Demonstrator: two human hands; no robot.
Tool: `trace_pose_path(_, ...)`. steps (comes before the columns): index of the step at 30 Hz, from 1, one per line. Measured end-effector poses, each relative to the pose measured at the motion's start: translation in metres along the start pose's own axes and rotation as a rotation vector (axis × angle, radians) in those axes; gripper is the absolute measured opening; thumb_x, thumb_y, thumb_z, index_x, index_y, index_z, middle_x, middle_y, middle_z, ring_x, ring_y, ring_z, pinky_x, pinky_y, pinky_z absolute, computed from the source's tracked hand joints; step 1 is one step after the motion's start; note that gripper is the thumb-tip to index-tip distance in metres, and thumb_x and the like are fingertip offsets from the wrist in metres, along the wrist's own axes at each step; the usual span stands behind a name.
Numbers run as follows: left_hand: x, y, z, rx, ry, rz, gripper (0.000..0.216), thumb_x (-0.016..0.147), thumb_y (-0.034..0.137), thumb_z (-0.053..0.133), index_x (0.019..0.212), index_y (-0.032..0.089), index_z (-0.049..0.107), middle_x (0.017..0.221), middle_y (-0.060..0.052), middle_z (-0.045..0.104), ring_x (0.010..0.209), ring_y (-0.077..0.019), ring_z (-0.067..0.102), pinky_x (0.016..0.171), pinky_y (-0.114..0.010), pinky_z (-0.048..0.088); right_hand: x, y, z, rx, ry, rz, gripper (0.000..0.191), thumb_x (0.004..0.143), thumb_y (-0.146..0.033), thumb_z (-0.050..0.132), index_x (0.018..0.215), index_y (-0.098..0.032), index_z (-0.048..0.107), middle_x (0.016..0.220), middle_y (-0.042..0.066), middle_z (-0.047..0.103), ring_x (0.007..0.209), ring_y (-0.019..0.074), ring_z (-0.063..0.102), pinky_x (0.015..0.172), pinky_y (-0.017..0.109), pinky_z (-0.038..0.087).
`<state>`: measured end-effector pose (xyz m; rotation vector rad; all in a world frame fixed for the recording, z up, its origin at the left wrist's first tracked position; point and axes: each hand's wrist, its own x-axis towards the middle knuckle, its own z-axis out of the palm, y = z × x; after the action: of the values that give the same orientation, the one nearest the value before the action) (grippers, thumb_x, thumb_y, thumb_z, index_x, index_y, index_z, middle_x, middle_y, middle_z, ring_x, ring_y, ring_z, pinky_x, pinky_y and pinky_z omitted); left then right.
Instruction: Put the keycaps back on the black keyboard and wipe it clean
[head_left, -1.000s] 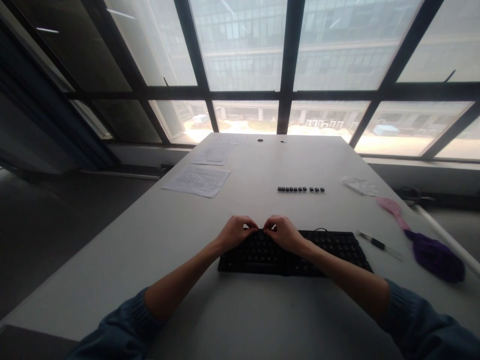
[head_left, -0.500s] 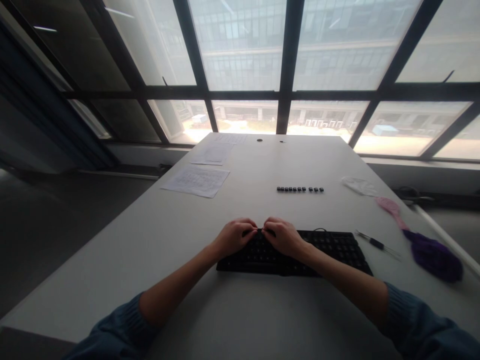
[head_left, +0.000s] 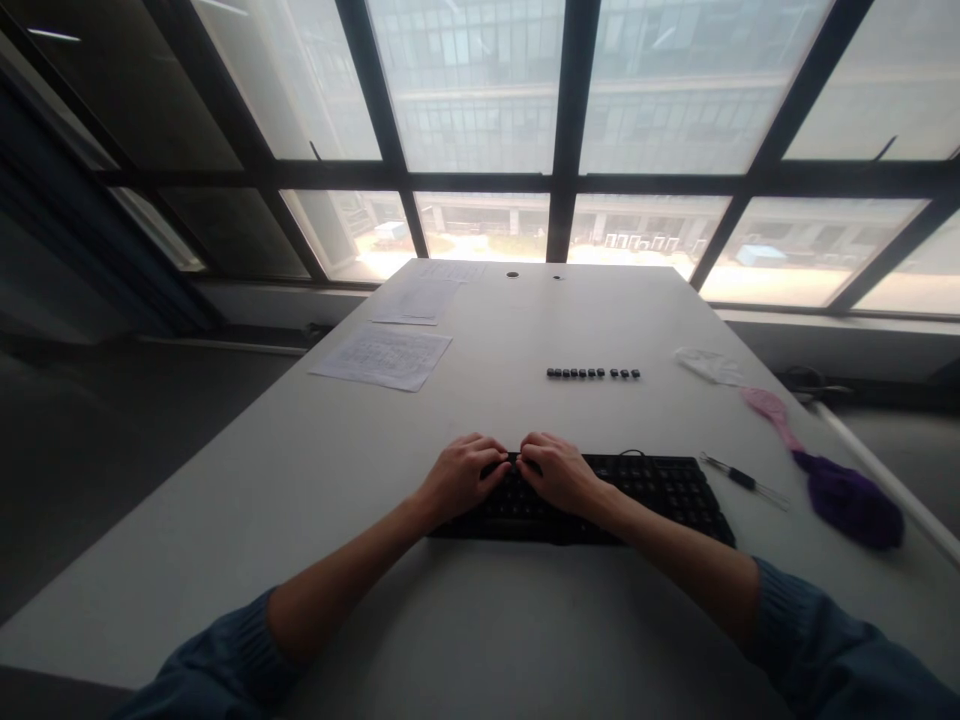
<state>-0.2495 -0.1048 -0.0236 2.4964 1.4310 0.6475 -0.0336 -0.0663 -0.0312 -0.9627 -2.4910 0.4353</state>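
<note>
A black keyboard (head_left: 667, 490) lies on the white table. Over the upper left part of it are both my hands, close together with a small gap between them. The fingers of my left hand (head_left: 465, 472) are bent, thumb and fingertips drawn together at the keyboard's far edge. Mirroring it, my right hand (head_left: 553, 472) has its thumb and fingers curled in at that same edge. Whatever is between the fingertips is too small or hidden to make out. Beyond the keyboard stands a row of small black keycaps (head_left: 583, 373), split by a gap.
Right of the keyboard lies a wire-ended tool with a dark handle (head_left: 742, 480). Near the right edge are a purple cloth (head_left: 851, 503), a pink item (head_left: 769, 408) and a clear plastic bag (head_left: 709, 366). Written paper sheets (head_left: 386, 357) lie at left. Windows (head_left: 480, 90) rise behind.
The whole view has shifted slightly, so things sit a little further left and up. My fingertips have loosened a little from their tight pinch; both hands stay at the keyboard's far edge.
</note>
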Motion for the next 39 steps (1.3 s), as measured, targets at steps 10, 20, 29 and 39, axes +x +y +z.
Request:
trace_pose_path(10, 0.025, -0.007, -0.015, -0.206, 0.011, -0.172, 0.018, 0.095, 0.034, 0.058, 0.101, 0.021, 0.071, 0.096, -0.003, 0.076, 0.086, -0.0183, 0.071, 0.080, -0.030, 0.055, 0.003, 0.018, -0.021, 0.069, -0.007, 0.072, 0.015, 0.093, -0.022, 0.064, 0.107, -0.023, 0.068, 0.104, 0.005, 0.072, 0.097, 0.0208, 0.065, 0.084, 0.031, 0.046)
trace_pose_path(20, 0.173, -0.047, 0.009, -0.086, 0.079, -0.236, 0.015, 0.085, 0.028, 0.072, 0.096, 0.020, 0.078, 0.092, -0.006, 0.078, 0.088, -0.0197, 0.072, 0.085, -0.031, 0.055, 0.080, 0.129, -0.057, -0.255, 0.170, 0.313, 0.014, 0.092, -0.015, 0.062, 0.100, -0.017, 0.074, 0.108, 0.011, 0.074, 0.107, 0.0262, 0.059, 0.092, 0.036, 0.043)
trace_pose_path(29, 0.228, -0.056, 0.056, -0.036, -0.009, -0.233, 0.013, 0.082, 0.025, 0.073, 0.092, 0.024, 0.081, 0.094, -0.007, 0.078, 0.092, -0.0233, 0.071, 0.089, -0.033, 0.054, 0.109, 0.151, -0.035, -0.305, 0.085, 0.281, 0.021, 0.093, -0.012, 0.056, 0.089, -0.016, 0.076, 0.101, 0.014, 0.074, 0.103, 0.0274, 0.057, 0.089, 0.039, 0.035)
trace_pose_path(39, 0.187, -0.045, 0.013, -0.117, 0.060, -0.213, 0.011, 0.083, 0.026, 0.073, 0.089, 0.020, 0.080, 0.088, -0.005, 0.078, 0.086, -0.0201, 0.071, 0.083, -0.030, 0.054, 0.086, 0.115, -0.047, -0.203, 0.119, 0.160, 0.015, 0.094, -0.016, 0.060, 0.089, -0.018, 0.075, 0.099, 0.009, 0.074, 0.099, 0.0227, 0.062, 0.092, 0.035, 0.039)
